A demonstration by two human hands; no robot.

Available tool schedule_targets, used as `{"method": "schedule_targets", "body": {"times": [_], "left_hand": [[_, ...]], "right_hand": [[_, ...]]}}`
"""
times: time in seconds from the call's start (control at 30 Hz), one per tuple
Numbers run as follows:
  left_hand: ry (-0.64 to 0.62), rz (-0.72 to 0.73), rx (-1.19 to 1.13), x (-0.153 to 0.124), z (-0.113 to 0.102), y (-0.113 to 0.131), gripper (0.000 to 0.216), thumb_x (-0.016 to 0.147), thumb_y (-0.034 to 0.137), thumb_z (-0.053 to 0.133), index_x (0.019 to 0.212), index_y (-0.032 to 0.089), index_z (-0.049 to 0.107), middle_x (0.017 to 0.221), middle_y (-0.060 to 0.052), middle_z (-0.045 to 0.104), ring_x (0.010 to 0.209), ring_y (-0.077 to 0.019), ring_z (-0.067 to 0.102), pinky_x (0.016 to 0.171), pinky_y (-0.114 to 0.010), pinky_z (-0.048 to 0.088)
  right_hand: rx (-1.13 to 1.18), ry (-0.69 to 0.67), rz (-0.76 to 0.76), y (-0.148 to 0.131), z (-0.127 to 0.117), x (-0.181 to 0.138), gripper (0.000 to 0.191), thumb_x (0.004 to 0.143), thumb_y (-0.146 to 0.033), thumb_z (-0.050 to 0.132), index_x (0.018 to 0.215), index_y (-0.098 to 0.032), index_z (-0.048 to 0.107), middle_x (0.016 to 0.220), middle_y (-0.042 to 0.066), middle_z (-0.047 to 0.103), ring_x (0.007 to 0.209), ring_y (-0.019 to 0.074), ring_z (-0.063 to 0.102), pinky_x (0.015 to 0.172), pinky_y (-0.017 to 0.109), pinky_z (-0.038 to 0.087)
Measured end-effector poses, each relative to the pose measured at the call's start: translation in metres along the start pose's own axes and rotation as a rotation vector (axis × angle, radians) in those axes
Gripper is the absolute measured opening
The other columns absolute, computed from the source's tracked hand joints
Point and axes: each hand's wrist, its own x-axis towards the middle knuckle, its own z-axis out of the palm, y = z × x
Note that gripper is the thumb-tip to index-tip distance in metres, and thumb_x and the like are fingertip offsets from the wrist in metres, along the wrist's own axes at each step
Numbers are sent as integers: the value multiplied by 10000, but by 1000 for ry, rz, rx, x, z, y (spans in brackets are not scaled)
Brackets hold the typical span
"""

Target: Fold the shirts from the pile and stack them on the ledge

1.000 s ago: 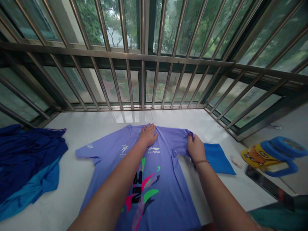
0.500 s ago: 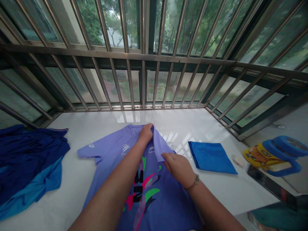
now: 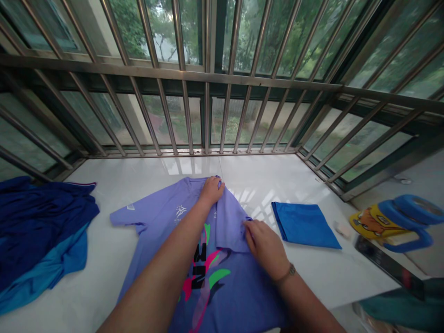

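While gripping purple shirt (image 3: 156,206) with left hand (image 3: 212,188) at twelve o'clock, pinching its folded side (image 3: 231,226) with right hand (image 3: 268,247) at two. Could spring open if released early.

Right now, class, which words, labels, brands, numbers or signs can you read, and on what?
Nothing reads with certainty.
Purple shirt, front: large black letters, sideways, partly behind the left arm, unclear.
Its white chest mark and sleeve mark: too small.
Yellow-and-blue bottle: none legible.
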Motion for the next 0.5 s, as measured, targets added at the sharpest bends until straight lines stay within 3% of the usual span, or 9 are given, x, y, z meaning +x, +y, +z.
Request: {"method": "schedule_targets", "body": {"times": [0.1, 0.2, 0.3, 0.4, 0.5], "left_hand": [[-8, 5, 30, -2, -1, 2, 284, 1024, 333, 622, 1233, 182, 742, 1251, -145, 706, 1234, -294, 642, 1155, -435, 498], [-10, 13, 60, -4, -2, 6, 304, 1010, 347, 640, 1225, 162, 751, 1275, -162, 690, 1234, -307, 637, 1159, -446, 498], [-5, 20, 84, -5, -2, 9, 304, 1017, 328, 624, 1223, 148, 757, 1371, -183, 667, 1286, -311, 626, 1185, -444, 487], [-5, 30, 100, -5, 0, 11, 317, 1034, 274, 581, 1263, 138, 752, 1502, -194, 630, 1365, -306, 609, 1239, -441, 449], [2, 33, 111, -5, 1, 10, 378, 1060, 229, 525, 1372, 136, 716, 1583, -188, 603, 1426, -297, 587, 1268, -444, 422]], "right_hand": [[82, 45, 202, 22, 1, 12, 323, 1065, -288, 552, 1336, -175, 686, 1235, 150, 744, 1122, 269, 717, 986, 380, 554], [157, -96, 341, 34, 5, 23, 290, 1068, -369, 583, 1255, -197, 723, 1098, 93, 786, 964, 226, 754, 853, 318, 549], [69, -156, 452, 38, 6, 27, 227, 1094, -320, 540, 1096, -212, 740, 989, 68, 800, 917, 212, 759, 769, 282, 496], [-74, -144, 497, 38, 4, 25, 250, 1112, -294, 501, 1108, -192, 729, 1056, 104, 797, 940, 224, 758, 766, 288, 495], [-171, -69, 433, 30, 2, 24, 323, 1121, -248, 438, 1209, -151, 733, 1183, 168, 773, 1067, 264, 743, 908, 348, 540]]}}
